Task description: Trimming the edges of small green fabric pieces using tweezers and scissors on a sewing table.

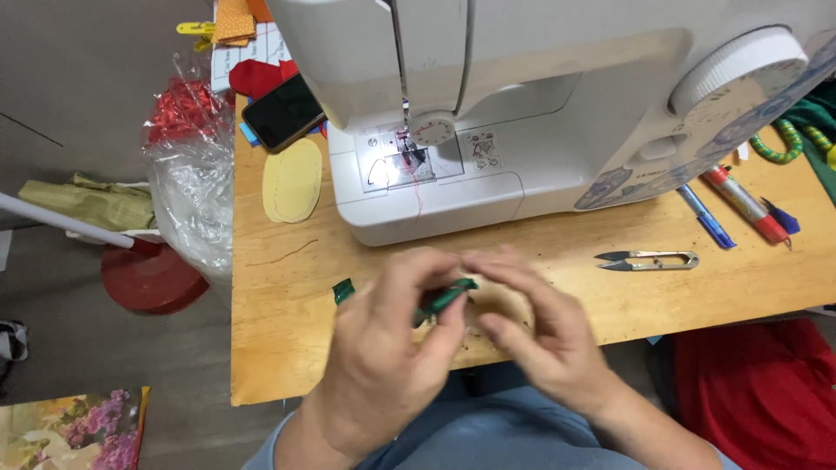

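Green fabric (pixel 444 298), a narrow strip, is pinched between the fingertips of both hands just above the near edge of the wooden tabletop (pixel 287 348). The left hand (pixel 392 339) is curled, with thumb and forefinger closed on the strip's lower part; the right hand (pixel 540 322) is closed on its upper end, fingers bent inward. The two hands are touching or nearly touching, and motion blur hides the finer finger positions. A pale piece of cloth (pixel 501 300) is seen under the right hand, partly hidden. A small green scrap (pixel 343 291) lies on the tabletop just left of the left hand.

Beyond the hands a white sewing machine (pixel 522 104) is set, its needle area lit, with a red thread hanging down its front. To the right of the right hand, thread snips (pixel 649 259) are laid flat, and farther right a blue pen (pixel 705 218) and a red marker (pixel 744 203) lie at an angle. Beyond and left of the left hand a yellow oval patch (pixel 292 180) is placed beside the machine, with a dark phone (pixel 283 111) behind it. A clear plastic bag (pixel 192 174) hangs off the tabletop's left edge.
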